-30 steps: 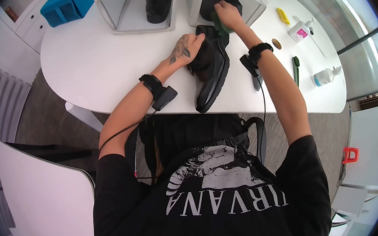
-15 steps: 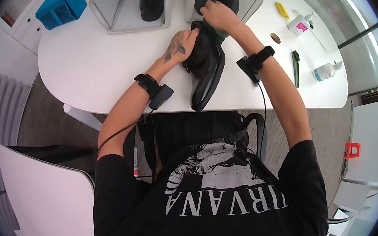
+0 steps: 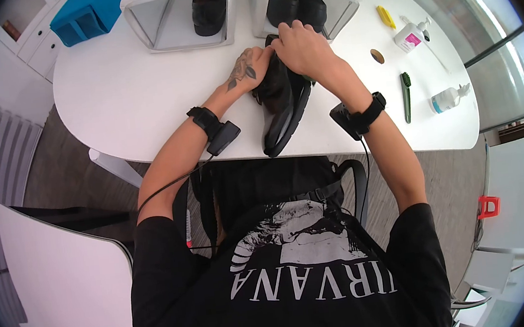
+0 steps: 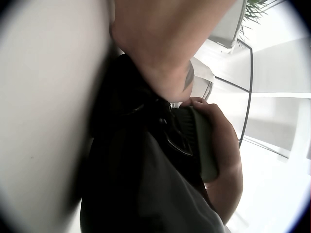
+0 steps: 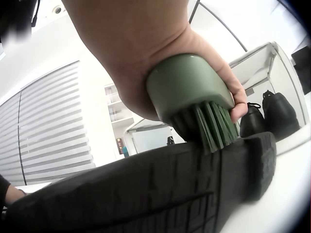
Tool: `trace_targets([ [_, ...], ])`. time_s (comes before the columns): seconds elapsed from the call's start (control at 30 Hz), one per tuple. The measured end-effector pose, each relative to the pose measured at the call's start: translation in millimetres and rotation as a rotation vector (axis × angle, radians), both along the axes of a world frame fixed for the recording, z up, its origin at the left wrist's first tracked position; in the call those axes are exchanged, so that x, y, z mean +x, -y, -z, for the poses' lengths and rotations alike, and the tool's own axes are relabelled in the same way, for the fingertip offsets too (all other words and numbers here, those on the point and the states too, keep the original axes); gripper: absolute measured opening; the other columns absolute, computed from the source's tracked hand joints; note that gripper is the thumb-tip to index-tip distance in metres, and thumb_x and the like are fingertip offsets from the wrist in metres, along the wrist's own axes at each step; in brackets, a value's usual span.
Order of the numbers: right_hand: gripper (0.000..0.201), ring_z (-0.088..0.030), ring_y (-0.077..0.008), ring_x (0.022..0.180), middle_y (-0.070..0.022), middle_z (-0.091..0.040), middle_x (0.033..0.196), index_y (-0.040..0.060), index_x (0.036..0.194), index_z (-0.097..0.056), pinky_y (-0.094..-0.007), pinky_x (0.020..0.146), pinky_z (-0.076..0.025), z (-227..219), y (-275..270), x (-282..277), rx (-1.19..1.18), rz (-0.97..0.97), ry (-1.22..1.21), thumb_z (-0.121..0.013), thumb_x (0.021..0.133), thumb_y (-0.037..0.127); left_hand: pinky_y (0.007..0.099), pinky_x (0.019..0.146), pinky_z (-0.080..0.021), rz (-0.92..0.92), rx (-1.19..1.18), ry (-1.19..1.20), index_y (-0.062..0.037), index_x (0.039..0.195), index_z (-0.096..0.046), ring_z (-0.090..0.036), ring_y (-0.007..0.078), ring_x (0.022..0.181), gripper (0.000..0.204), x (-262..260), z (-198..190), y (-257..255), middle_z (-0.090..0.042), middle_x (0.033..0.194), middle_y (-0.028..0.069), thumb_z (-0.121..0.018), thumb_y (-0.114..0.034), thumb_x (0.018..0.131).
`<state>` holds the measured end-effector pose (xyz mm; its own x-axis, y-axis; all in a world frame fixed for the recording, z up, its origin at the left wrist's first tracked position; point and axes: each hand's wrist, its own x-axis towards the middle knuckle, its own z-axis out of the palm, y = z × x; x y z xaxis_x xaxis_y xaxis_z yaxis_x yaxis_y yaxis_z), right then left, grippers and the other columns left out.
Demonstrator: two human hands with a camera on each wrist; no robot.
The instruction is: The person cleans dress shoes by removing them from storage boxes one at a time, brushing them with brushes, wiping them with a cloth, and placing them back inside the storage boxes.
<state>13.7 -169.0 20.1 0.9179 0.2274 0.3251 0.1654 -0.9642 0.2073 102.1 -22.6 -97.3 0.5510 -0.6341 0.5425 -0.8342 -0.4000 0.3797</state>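
Note:
A black shoe [image 3: 280,101] lies on its side on the white table, its toe toward the near edge and its sole facing right. My left hand [image 3: 250,67] grips it near the heel opening. In my right hand [image 3: 306,49] is a green brush [image 5: 189,85], gripped from above. The right wrist view shows its bristles touching the edge of the shoe's sole [image 5: 146,187] near the heel. The left wrist view shows the brush [image 4: 206,145] against the upper, beside the laces.
Two white boxes [image 3: 182,44] with black shoes inside stand at the back, a blue case [image 3: 86,19] to their left. On the right lie a yellow object [image 3: 386,17], a green long-handled brush [image 3: 407,97] and two pump bottles [image 3: 450,99]. The table's near edge [image 3: 363,151] borders the person.
My right hand has moved down along the shoe toward the near edge, with the green brush in it. My left hand stays on the shoe near its opening.

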Motion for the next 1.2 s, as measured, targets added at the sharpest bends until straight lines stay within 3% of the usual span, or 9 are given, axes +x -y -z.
trace_targets([
  [0.1,0.026,-0.065,-0.0425,0.095,-0.0211,-0.064,0.101,0.0004,0.100,-0.063,-0.0514,0.081,-0.058,-14.0,-19.3,-25.3,0.128,0.079,0.005,-0.058,0.100,0.026,0.0544,0.077,-0.052,0.050,-0.039,-0.045,-0.0003,0.111,-0.064,-0.065,0.0452,0.091,0.025,7.3,7.0,3.3,-0.066,0.095,0.0252,-0.049,-0.020,0.105],
  [0.17,0.031,-0.068,-0.0426,0.091,-0.0234,-0.066,0.098,-0.0027,0.101,-0.066,-0.0496,0.072,-0.060,-18.0,-24.9,-37.7,0.140,0.010,0.001,-0.062,0.096,0.028,0.0553,0.075,-0.051,0.076,-0.103,-0.038,-0.0015,0.107,-0.063,-0.065,0.0456,0.088,0.023,4.7,2.8,3.5,-0.066,0.093,0.0241,-0.051,-0.021,0.104],
  [0.4,0.032,-0.063,-0.0355,0.097,-0.0183,-0.061,0.101,-0.0025,0.108,-0.062,-0.0447,0.072,-0.059,-29.7,-59.1,-96.3,0.144,-0.002,-0.028,-0.067,0.091,0.024,0.0544,0.075,-0.052,0.025,-0.188,0.135,-0.0021,0.105,-0.063,-0.066,0.0456,0.085,0.021,-3.6,-7.4,6.6,-0.069,0.088,0.0214,-0.054,-0.021,0.102],
  [0.5,0.034,-0.058,-0.0274,0.099,-0.0132,-0.058,0.102,-0.0012,0.107,-0.062,-0.0365,0.069,-0.054,-26.9,-76.2,-115.5,-0.037,-0.015,-0.021,-0.071,0.088,0.026,0.0524,0.076,-0.054,0.105,-0.167,-0.014,-0.0023,0.104,-0.063,-0.067,0.0445,0.087,0.019,-1.5,-15.3,9.5,-0.072,0.090,0.0200,-0.054,-0.019,0.101],
  [0.57,0.028,-0.058,-0.0284,0.098,-0.0138,-0.057,0.102,0.0001,0.103,-0.061,-0.0376,0.070,-0.053,-31.6,-79.5,-119.7,-0.044,-0.016,-0.040,-0.070,0.089,0.022,0.0509,0.076,-0.055,0.126,-0.166,-0.350,-0.0030,0.101,-0.064,-0.069,0.0431,0.086,0.019,-5.3,-27.4,7.3,-0.074,0.092,0.0186,-0.054,-0.019,0.101],
  [0.67,0.022,-0.057,-0.0285,0.097,-0.0140,-0.055,0.102,0.0016,0.100,-0.059,-0.0378,0.070,-0.052,-32.1,-83.5,-124.3,-0.085,-0.015,-0.076,-0.069,0.090,0.018,0.0500,0.074,-0.055,0.110,-0.211,-0.031,-0.0028,0.097,-0.064,-0.068,0.0427,0.083,0.024,-4.1,-20.6,7.7,-0.073,0.088,0.0182,-0.050,-0.021,0.103],
  [0.77,0.024,-0.055,-0.0270,0.097,-0.0126,-0.055,0.101,0.0019,0.099,-0.060,-0.0362,0.070,-0.049,-31.6,-83.7,-129.8,-0.119,-0.018,-0.084,-0.070,0.089,0.021,0.0430,0.065,-0.050,0.180,-0.330,-0.005,0.0011,0.086,-0.059,-0.061,0.0379,0.066,0.031,-5.6,-23.5,10.0,-0.065,0.074,0.0168,-0.048,-0.019,0.108],
  [1.1,0.024,-0.056,-0.0275,0.099,-0.0114,-0.054,0.100,0.0034,0.099,-0.059,-0.0370,0.073,-0.050,-32.9,-80.9,-151.4,-0.033,-0.012,-0.103,-0.070,0.088,0.022,0.0428,0.066,-0.050,0.205,-0.305,-0.027,0.0013,0.081,-0.059,-0.062,0.0381,0.067,0.038,-18.1,-47.1,7.7,-0.065,0.073,0.0183,-0.047,-0.023,0.108],
  [1.2,0.023,-0.057,-0.0281,0.099,-0.0122,-0.054,0.100,0.0040,0.099,-0.058,-0.0381,0.075,-0.051,-28.5,-69.4,-151.8,0.045,-0.011,-0.048,-0.070,0.089,0.021,0.0424,0.069,-0.048,0.221,-0.272,-0.316,0.0026,0.078,-0.061,-0.061,0.0389,0.067,0.048,-27.7,-60.0,4.1,-0.065,0.073,0.0203,-0.046,-0.032,0.108],
])
